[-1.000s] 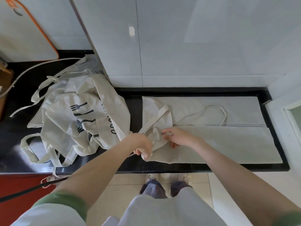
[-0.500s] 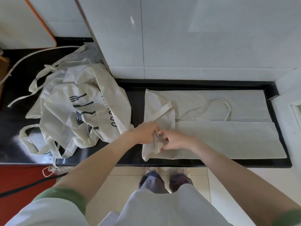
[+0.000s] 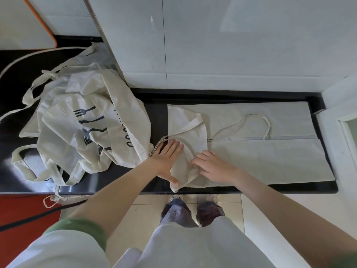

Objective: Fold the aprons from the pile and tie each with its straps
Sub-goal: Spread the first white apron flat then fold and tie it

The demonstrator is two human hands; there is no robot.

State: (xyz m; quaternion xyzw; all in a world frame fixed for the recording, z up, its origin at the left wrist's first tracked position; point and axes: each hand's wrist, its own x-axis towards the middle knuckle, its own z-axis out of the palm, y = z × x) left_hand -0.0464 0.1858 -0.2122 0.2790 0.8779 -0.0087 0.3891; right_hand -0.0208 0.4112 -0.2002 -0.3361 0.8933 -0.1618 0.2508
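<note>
- Head view: I see a folded cream apron [image 3: 260,157] lying lengthwise on the black countertop [image 3: 158,113], right part, up against the white tiled wall [image 3: 231,45].
- I've got the left hand [image 3: 166,161] flat on the apron's left end. Its fingers are straight and close together, the thumb is out on the near cloth corner, and nothing is gripped.
- I've got the right hand [image 3: 212,167] just beside it, fingers spread and slightly bent, tips pressing a raised fold. I see no pinch.
- A thin strap [image 3: 267,124] loops loose over the apron's far layer.
- The pile of aprons [image 3: 87,122] is crumpled, with a fork-and-knife print. It sits left on the same counter, its edge just beside the left hand, straps trailing off.
- An orange-rimmed board [image 3: 29,26] is top left.
- A black cord [image 3: 29,219] crosses the red floor patch, lower left.
</note>
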